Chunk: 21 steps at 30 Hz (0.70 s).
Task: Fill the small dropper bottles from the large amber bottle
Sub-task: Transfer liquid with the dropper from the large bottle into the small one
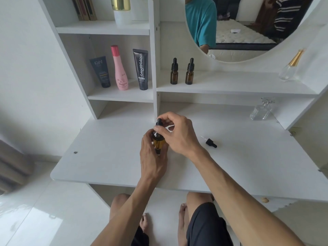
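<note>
My left hand (152, 158) wraps around the large amber bottle (158, 141), which stands over the middle of the white desk (106, 157). My right hand (179, 133) pinches the bottle's black dropper cap (159, 123) at the neck. A loose black dropper cap with its glass pipette (210, 142) lies on the desk to the right of my hands. Two small amber dropper bottles (174, 71) (190, 71) stand capped side by side on the shelf behind. Whatever sits behind my right hand is hidden.
A grey tube (100, 71), a pink bottle (120, 68) and a black tube (141, 69) stand in the left shelf compartment. A clear glass perfume bottle (262, 110) sits at the desk's back right, another with a gold neck (291, 66) on the shelf. A round mirror (248, 23) hangs above.
</note>
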Each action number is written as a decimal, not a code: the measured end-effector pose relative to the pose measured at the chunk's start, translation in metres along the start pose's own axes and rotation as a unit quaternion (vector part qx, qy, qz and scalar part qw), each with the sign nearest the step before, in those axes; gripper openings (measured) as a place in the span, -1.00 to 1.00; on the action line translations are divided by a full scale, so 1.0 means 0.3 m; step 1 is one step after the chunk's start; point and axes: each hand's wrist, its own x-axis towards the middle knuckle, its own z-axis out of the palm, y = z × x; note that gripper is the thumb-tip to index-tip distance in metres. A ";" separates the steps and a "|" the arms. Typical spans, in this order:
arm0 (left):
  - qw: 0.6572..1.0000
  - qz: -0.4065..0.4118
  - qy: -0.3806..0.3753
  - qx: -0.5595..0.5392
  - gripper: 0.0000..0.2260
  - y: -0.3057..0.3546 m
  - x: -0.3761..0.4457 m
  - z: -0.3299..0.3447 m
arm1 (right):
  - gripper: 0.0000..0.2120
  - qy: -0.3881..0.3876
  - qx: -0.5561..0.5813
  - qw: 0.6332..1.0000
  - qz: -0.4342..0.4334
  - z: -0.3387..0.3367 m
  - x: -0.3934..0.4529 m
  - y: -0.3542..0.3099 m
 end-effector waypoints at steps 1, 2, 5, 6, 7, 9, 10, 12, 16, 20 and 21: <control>1.000 0.004 -0.002 -0.002 -0.61 -0.002 0.000 -0.001 | -0.84 -0.001 0.000 1.000 -0.003 -0.001 -0.001 -0.002; 1.000 0.008 -0.004 -0.004 -0.61 -0.002 0.000 -0.002 | -0.85 0.001 0.002 1.000 -0.006 -0.003 -0.001 -0.004; 1.000 0.011 -0.007 -0.006 -0.61 -0.010 0.000 -0.003 | -0.86 0.014 0.018 1.000 -0.009 -0.012 0.003 -0.014; 1.000 0.012 -0.008 -0.007 -0.60 -0.014 0.000 -0.002 | -0.86 0.018 0.025 0.999 -0.011 -0.016 0.006 -0.019; 1.000 0.012 -0.008 -0.009 -0.60 -0.018 0.000 -0.002 | -0.85 0.020 0.033 0.999 -0.014 -0.020 0.010 -0.026; 1.000 0.012 -0.008 -0.010 -0.59 -0.024 0.002 0.000 | -0.84 0.023 0.052 0.998 -0.016 -0.028 0.020 -0.041; 1.000 0.010 -0.008 -0.011 -0.59 -0.026 0.004 0.002 | -0.84 0.026 0.062 0.998 -0.016 -0.031 0.025 -0.049; 1.000 0.009 -0.009 -0.015 -0.59 -0.031 0.005 0.004 | -0.87 0.032 0.082 0.996 -0.018 -0.040 0.034 -0.066; 1.000 0.019 -0.002 -0.008 -0.58 -0.042 0.004 0.006 | -0.88 0.045 0.128 0.990 -0.029 -0.061 0.048 -0.094; 1.000 0.016 -0.001 -0.007 -0.57 -0.046 0.005 0.006 | -0.85 0.051 0.138 0.988 -0.037 -0.071 0.052 -0.106; 1.000 0.015 -0.002 -0.007 -0.58 -0.046 0.005 0.006 | -0.86 0.052 0.131 0.989 -0.040 -0.071 0.052 -0.106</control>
